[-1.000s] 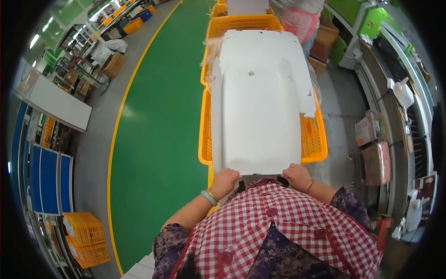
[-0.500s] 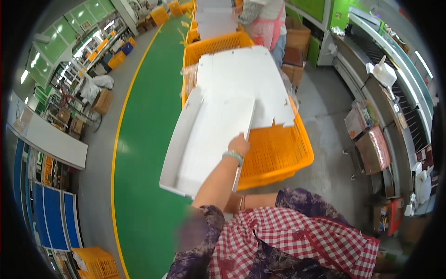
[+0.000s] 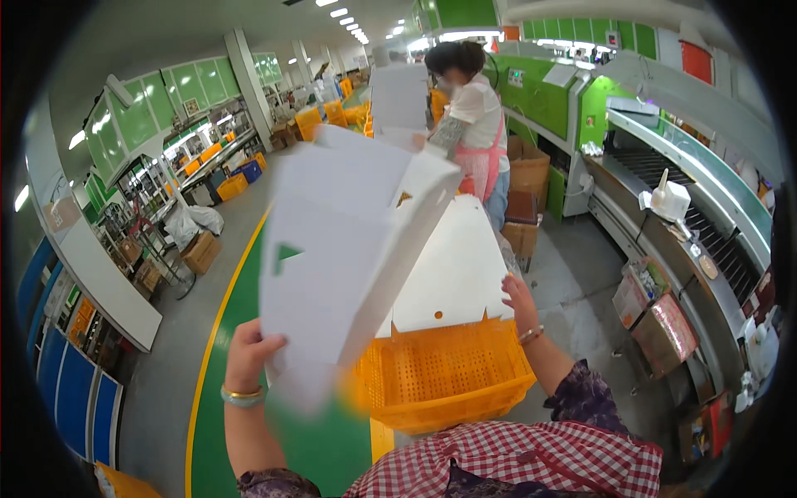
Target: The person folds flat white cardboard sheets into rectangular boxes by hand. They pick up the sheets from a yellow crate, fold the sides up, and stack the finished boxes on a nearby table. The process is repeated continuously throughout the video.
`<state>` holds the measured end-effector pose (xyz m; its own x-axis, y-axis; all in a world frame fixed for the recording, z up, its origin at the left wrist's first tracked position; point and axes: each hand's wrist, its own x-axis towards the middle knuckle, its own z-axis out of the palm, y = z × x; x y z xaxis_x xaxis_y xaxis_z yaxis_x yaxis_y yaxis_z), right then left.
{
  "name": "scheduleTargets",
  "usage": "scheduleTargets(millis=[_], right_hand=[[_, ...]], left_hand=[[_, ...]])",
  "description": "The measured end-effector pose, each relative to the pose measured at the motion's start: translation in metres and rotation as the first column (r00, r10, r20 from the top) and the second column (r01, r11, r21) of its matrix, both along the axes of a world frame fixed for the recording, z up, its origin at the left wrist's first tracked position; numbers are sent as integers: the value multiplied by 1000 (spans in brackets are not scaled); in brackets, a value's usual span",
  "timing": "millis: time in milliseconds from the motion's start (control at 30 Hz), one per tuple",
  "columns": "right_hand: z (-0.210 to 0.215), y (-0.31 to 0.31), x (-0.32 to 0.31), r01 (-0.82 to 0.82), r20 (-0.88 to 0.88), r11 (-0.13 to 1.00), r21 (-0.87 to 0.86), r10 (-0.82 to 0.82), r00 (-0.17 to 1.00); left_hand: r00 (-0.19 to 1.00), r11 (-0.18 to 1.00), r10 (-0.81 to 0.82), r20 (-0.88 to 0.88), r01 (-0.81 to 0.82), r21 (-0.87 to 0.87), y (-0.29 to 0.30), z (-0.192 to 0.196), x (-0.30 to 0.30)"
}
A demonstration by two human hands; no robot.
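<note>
— What's biggest in front of you?

— The white moulded panel (image 3: 349, 249), tilted up over the green floor (image 3: 249, 332). Next, the orange crate (image 3: 444, 373) with a flat white sheet (image 3: 452, 266) on top.

— And my hands?

— I see my left hand (image 3: 249, 353) clasped on the panel's lower edge. My right hand (image 3: 520, 300) rests fingers half-curled at the sheet's corner; grip unclear.
</note>
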<state>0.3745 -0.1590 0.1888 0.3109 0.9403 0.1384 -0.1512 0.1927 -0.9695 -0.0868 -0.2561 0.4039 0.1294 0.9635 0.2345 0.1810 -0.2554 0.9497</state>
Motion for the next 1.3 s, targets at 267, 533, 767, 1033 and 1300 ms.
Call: scheduleTargets(millis=[267, 533, 767, 1033, 1300], right_hand=[[137, 34, -62, -334, -224, 797, 504, 494, 840], [148, -14, -58, -697, 186, 566, 440, 702, 687], [159, -90, -66, -456, 134, 884, 106, 441, 887], [183, -111, -85, -712, 921, 701, -48, 307, 240], [176, -124, -87, -687, 826, 717, -116, 454, 334]], left_hand=[[799, 928, -359, 483, 248, 279, -5, -94, -53], [694, 999, 34, 719, -21, -27, -32, -198, -56], [940, 972, -229, 254, 237, 0, -98, -53, -18], [996, 961, -92, 19, 94, -260, -82, -44, 6], [775, 918, -372, -511, 390, -77, -71, -25, 42]])
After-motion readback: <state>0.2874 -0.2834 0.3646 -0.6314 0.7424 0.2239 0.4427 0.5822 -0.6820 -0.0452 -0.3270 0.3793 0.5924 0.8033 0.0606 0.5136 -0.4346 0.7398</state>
